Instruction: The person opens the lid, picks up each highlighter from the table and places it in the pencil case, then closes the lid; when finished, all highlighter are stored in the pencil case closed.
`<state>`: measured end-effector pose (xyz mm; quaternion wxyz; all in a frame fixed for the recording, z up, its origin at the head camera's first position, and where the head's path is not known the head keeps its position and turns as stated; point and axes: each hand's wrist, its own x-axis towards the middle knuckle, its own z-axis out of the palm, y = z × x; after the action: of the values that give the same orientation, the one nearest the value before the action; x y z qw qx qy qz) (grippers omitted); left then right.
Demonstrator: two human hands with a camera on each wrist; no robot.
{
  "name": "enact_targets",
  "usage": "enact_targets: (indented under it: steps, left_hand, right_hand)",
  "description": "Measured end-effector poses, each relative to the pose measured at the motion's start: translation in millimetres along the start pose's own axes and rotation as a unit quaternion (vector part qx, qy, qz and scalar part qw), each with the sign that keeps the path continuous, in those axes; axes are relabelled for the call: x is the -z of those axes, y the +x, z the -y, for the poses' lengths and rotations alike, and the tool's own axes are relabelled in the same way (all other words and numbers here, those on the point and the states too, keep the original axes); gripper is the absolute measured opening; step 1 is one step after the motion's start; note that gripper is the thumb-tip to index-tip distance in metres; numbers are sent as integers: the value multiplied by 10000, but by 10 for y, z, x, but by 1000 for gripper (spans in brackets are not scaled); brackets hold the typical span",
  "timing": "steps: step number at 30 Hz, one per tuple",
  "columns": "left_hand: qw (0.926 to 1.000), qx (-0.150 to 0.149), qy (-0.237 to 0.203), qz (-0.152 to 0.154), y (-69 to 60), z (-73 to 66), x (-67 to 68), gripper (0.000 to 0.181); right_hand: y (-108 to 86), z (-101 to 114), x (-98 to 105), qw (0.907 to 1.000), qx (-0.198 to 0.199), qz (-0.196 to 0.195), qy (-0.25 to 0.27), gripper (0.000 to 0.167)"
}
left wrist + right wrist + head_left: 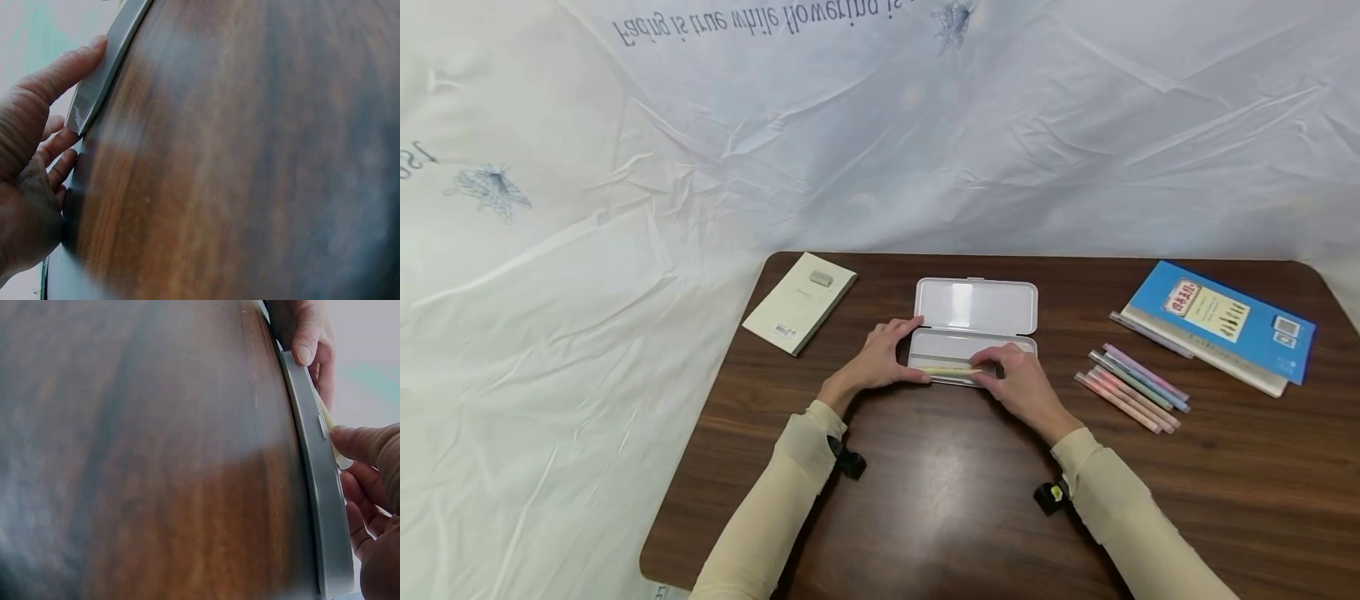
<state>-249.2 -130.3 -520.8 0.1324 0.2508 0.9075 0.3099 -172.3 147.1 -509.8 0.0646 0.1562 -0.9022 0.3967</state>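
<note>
An open white pencil case (1015, 310) lies on the brown table, its lid tipped back. My left hand (880, 358) grips the case's left end, thumb at the near corner and fingers toward the hinge. In the left wrist view that thumb (69, 69) presses the case's grey side wall (103, 78). My right hand (1024, 390) pinches the right end of a yellow pen (946, 370), which lies lengthwise along the near side of the case. The right wrist view shows the pen's pale tip (344, 462) between thumb and fingers, just over the case's rim.
Right of the case lie several pastel pens (1131, 392). Behind them is a blue book (1262, 333) with a grey pen-like stick (1150, 335) along its left edge. A cream notebook (782, 321) at the back left carries an eraser (821, 278). White sheeting (880, 167) hangs behind the table.
</note>
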Motion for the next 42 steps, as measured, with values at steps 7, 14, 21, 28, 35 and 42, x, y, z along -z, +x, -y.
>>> enact_targets:
  steps: [7,14,21,28,35,42]
  left_hand:
    - [10000,-24,23,15,2,-21,2,111]
    - [10000,39,-48,10,-12,-29,-8,110]
    - [9999,35,-147,6,-22,-26,-12,110]
    - [9999,69,-152,44,-27,-27,11,110]
    - [9998,100,-168,60,-30,-26,10,110]
    - [9999,42,-148,15,-36,-21,11,110]
  right_hand:
    - [-25,5,20,9999,-56,98,-94,18]
    - [-36,3,29,9999,-70,135,-81,18]
    - [-56,2,60,10000,-53,76,-31,18]
    - [-165,-44,151,9990,-240,-380,71,16]
    - [-392,-159,370,9946,-759,-686,-197,15]
    - [-679,-354,644,9878,-979,-1116,-471,15]
